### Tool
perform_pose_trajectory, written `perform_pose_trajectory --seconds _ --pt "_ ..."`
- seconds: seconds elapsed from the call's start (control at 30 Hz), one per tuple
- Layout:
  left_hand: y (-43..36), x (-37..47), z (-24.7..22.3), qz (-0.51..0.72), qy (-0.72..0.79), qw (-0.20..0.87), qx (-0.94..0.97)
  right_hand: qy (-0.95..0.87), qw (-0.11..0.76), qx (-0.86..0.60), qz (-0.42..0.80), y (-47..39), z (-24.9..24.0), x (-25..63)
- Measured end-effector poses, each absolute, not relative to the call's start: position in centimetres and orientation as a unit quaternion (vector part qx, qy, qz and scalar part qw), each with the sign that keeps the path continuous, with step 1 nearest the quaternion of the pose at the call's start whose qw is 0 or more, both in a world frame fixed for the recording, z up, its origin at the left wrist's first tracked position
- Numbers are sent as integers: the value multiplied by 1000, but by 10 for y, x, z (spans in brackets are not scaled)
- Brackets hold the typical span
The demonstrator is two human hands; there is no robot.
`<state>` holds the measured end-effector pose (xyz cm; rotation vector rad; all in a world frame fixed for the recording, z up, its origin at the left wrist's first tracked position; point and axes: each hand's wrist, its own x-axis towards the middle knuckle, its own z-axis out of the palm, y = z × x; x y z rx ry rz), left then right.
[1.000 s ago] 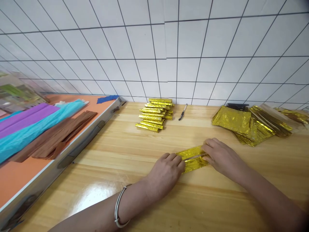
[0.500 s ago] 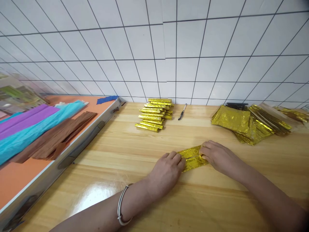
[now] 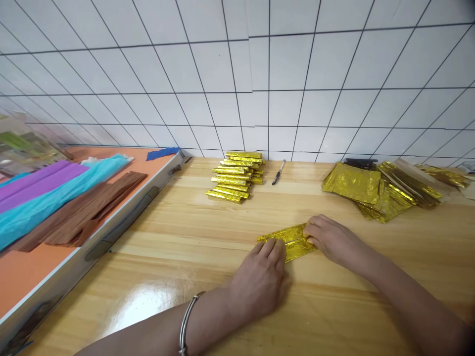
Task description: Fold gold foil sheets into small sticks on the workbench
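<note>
A sheet of shiny gold foil paper (image 3: 293,232) lies on the wooden table, its long sides folded in so that a seam runs along the middle. My left hand (image 3: 261,277), with a silver bangle on the wrist, presses curled fingers onto the left part of the sheet. At the sheet's right end, my right hand (image 3: 328,237) pinches the foil with fingertips and thumb. Both hands are closed on the paper, and their fingers hide parts of it. Beyond them sits a pile of narrow folded gold foil strips (image 3: 237,175).
Loose gold foil sheets (image 3: 352,183) lie in a heap at the back right, near a black object (image 3: 359,162). A pen (image 3: 279,172) rests by the tiled wall. To the left, a raised orange board (image 3: 22,282) carries brown crepe paper (image 3: 85,212), turquoise and purple paper.
My left hand has shifted slightly toward me along the sheet, uncovering its upper left corner. My right hand stays at the right end. The view has moved a little.
</note>
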<state>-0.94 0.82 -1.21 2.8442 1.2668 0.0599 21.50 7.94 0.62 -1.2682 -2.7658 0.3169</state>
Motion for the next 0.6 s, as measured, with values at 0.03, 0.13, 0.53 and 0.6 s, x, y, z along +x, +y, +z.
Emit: perform_pose_trajectory --seconds 0.03,0.13,0.53,0.6 --pt "6 -10 -13 23 409 17 912 -903 42 -415 101 79 7 215" --pt "3 -13 -14 16 405 40 913 -902 42 -420 91 77 9 213" --pt "-2 -16 -10 38 416 75 905 -921 72 -381 32 61 6 179" --pt "-3 -16 -10 45 419 73 904 -925 78 -372 33 60 -1 177"
